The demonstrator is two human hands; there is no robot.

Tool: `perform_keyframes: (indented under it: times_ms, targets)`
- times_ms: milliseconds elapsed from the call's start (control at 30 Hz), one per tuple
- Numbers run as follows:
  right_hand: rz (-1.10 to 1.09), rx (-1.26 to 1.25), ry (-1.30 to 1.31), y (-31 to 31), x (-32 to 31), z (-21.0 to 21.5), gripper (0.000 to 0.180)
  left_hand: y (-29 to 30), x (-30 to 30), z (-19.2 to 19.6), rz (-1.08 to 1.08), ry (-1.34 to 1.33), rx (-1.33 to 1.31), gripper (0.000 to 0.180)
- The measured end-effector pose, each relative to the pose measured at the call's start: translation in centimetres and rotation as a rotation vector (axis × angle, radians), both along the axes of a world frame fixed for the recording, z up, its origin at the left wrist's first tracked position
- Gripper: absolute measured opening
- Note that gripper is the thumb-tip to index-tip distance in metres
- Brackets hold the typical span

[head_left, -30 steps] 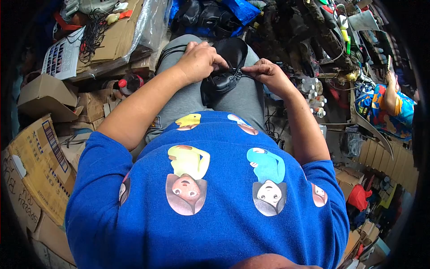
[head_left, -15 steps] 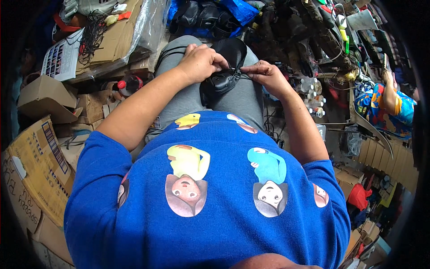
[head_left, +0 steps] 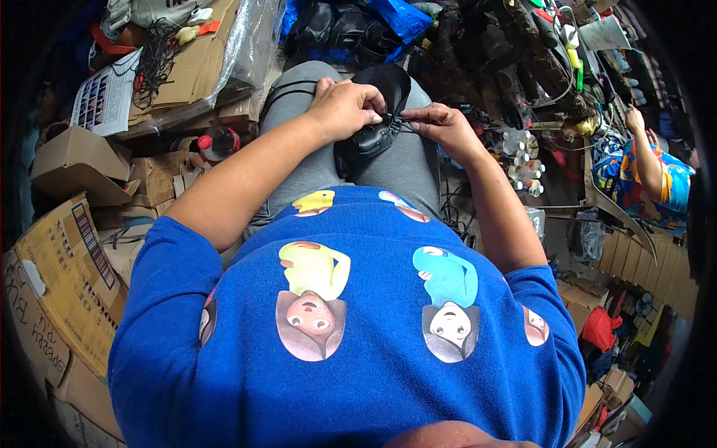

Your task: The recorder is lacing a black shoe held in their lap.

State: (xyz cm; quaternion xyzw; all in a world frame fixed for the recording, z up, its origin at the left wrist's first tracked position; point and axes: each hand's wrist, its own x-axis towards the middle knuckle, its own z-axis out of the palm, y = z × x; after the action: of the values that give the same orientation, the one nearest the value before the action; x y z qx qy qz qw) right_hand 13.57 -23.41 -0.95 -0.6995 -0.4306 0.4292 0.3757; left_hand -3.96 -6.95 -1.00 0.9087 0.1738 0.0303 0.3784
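A black shoe [head_left: 367,142] lies across my grey-trousered lap, its smooth rounded end pointing away from me and its shiny, puckered end closer in. My left hand [head_left: 343,107] bends over the shoe's left side, thumb and forefinger pinched together near its middle; what lies between them is too small to make out. At the shoe's right edge, my right hand [head_left: 444,128] pinches a thin black cord beside the puckered seam. More black cord [head_left: 293,88] loops over my left knee.
On the left are cardboard boxes [head_left: 78,166], flat cardboard sheets [head_left: 183,75] and a dark bottle with a red cap [head_left: 218,143]. Several small clear bottles [head_left: 526,170] stand right of my legs. Black shoes [head_left: 343,33] lie on blue plastic ahead. A co-worker in a colourful shirt [head_left: 661,179] is at the far right.
My left hand has shifted slightly right and nearer me, its fingers now more curled over the shoe. The right hand has barely moved. The co-worker's arm has shifted to the left.
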Motion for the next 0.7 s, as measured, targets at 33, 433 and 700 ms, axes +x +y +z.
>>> perform_keyframes:
  times_ms: [33,433,700]
  targets:
    - [-0.026,0.006,0.031,0.0,-0.1,0.0,0.025,-0.2,0.2,-0.3,0.036,-0.004,-0.038,0.015]
    - [-0.033,-0.076,-0.047,2.0,-0.1,0.7,0.015,-0.3,1.1,1.3,-0.005,-0.005,0.11,0.015]
    - [-0.031,-0.014,0.213,0.0,0.9,0.9,0.022,0.9,-0.3,2.2,-0.043,0.14,0.018,0.013]
